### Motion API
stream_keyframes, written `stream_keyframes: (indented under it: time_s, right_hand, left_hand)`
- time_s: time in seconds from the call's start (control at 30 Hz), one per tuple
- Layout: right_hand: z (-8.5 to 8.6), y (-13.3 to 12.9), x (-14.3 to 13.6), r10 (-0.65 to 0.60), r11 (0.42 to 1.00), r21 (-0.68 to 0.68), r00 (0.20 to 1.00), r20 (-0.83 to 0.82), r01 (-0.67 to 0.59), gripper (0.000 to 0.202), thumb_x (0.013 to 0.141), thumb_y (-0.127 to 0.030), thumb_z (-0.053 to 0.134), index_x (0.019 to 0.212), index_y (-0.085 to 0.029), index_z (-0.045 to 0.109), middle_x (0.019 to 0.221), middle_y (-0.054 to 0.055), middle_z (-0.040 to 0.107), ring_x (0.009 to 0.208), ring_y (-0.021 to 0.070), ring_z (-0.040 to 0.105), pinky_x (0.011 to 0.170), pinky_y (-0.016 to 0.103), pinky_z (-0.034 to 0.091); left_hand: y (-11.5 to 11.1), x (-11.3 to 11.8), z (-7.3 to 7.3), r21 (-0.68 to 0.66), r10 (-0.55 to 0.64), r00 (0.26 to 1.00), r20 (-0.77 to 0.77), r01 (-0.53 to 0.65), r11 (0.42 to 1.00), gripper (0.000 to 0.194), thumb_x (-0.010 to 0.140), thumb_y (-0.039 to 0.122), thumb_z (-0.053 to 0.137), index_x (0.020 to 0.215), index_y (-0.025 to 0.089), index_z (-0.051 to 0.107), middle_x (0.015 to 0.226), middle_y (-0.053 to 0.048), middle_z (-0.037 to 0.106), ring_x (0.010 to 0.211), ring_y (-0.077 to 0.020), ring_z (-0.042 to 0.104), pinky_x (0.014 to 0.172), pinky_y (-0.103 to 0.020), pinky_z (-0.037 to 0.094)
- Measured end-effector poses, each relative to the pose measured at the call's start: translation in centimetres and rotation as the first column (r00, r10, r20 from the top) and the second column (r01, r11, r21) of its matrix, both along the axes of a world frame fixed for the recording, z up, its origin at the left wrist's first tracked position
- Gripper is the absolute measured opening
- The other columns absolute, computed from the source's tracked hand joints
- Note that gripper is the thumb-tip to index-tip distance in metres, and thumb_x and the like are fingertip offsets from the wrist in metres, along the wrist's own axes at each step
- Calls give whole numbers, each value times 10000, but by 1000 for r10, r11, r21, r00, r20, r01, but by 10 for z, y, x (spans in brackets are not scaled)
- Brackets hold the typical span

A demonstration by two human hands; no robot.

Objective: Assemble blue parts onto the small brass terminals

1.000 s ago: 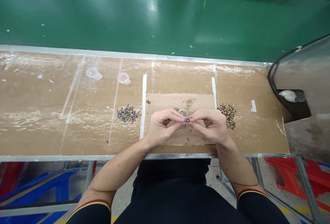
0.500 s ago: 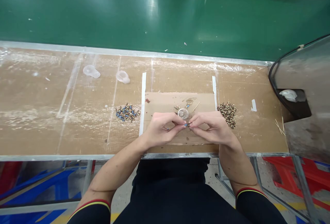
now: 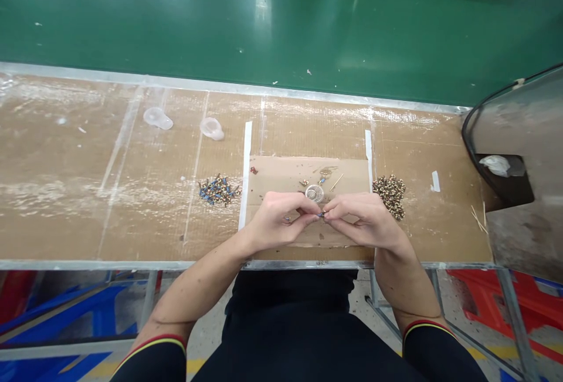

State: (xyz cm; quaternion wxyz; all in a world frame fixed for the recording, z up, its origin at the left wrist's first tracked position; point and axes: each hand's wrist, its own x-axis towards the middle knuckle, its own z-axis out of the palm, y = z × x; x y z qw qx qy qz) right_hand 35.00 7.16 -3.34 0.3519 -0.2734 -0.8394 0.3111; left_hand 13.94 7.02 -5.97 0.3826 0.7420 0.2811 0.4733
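My left hand (image 3: 281, 217) and my right hand (image 3: 363, 217) meet fingertip to fingertip over a cardboard sheet (image 3: 281, 179). Pinched between them is a small blue and brass-coloured fitting (image 3: 321, 215), mostly hidden by the fingers. Just beyond the fingertips stands a small round clear dish (image 3: 314, 193). Behind it lie a loose blue-and-brass piece (image 3: 322, 181) and a thin wooden stick (image 3: 336, 182). A pile of blue and brass fittings (image 3: 219, 189) is left of my left hand. Right of my right hand is a pile of brass-coloured pieces (image 3: 390, 196).
Two translucent plastic cups (image 3: 157, 118) lie at the back left of the cardboard-covered bench (image 3: 145, 206). A green surface (image 3: 220, 24) runs along the far side. A metal housing with a black cable (image 3: 523, 129) bounds the right end, near several thin sticks (image 3: 479, 219).
My fingertips have drawn slightly closer together around the fitting, hiding more of it. The camera view has shifted a little; the piles and dish look unchanged.
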Motion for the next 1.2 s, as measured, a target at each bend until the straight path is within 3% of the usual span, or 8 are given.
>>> stream_keyframes:
  time_s: [0.17, 0.27, 0.37, 0.47, 0.67, 0.77, 1.2]
  right_hand:
    - [-3, -1, 2, -108, 994, 8, 987, -117, 110, 108, 930, -196, 708, 1020, -200, 649, 858, 33, 768, 720, 130, 746, 655, 217, 621]
    - [-2, -3, 4, -180, 984, -5, 981, -74, 180, 172, 942, -278, 704, 1077, -198, 636, 845, 34, 753, 658, 129, 721, 618, 233, 614]
    - [1, -3, 2, -192, 976, 112, 980, 49, 185, 47, 984, -225, 624, 1016, -198, 646, 796, 28, 737, 692, 142, 714, 628, 248, 592]
    - [1, -4, -3, -186, 969, 179, 979, 87, 168, 63, 986, -162, 589, 979, -192, 645, 785, 30, 725, 707, 150, 694, 625, 261, 570]
    - [-3, -6, -6, -218, 950, 236, 975, 40, 202, 74, 968, -132, 592, 979, -179, 649, 820, 49, 720, 728, 155, 678, 642, 265, 566]
    - [-5, -7, -6, -226, 944, 255, 973, 39, 209, 72, 967, -132, 590, 977, -171, 649, 815, 57, 714, 721, 162, 669, 638, 273, 562]
    - [-2, -12, -11, -226, 935, 297, 971, 77, 194, 99, 965, -86, 570, 976, -162, 633, 816, 72, 714, 720, 153, 649, 642, 262, 553]
  left_hand:
    - [-3, 3, -6, -14, 151, 982, 113, -151, 989, 93, 867, 179, 766, 913, 168, 686, 808, -32, 781, 719, -134, 763, 676, -195, 630]
    - [-4, 4, -9, 5, 187, 974, 127, -189, 982, 122, 859, 170, 775, 940, 172, 685, 829, -34, 783, 740, -134, 767, 691, -197, 634]
    - [-5, 6, -10, 44, 180, 975, 130, -187, 981, 135, 856, 139, 770, 948, 167, 675, 827, -36, 779, 733, -128, 761, 703, -194, 632]
    - [-5, 7, -7, 89, 180, 976, 118, -191, 978, 124, 866, 123, 754, 946, 157, 666, 817, -39, 772, 725, -122, 752, 713, -196, 627]
    - [-2, 5, -2, 161, 134, 990, -41, -125, 979, 132, 965, 258, 656, 1030, 143, 661, 894, -77, 770, 771, -136, 743, 733, -227, 629]
    - [-1, 4, -4, 223, 135, 985, -107, -108, 969, 129, 1011, 240, 570, 995, 157, 667, 859, -66, 759, 784, -142, 734, 724, -238, 623]
    - [-1, 5, -9, 276, 115, 989, -89, -86, 957, 143, 1019, 203, 534, 935, 147, 637, 778, -54, 694, 678, -122, 644, 618, -222, 557]
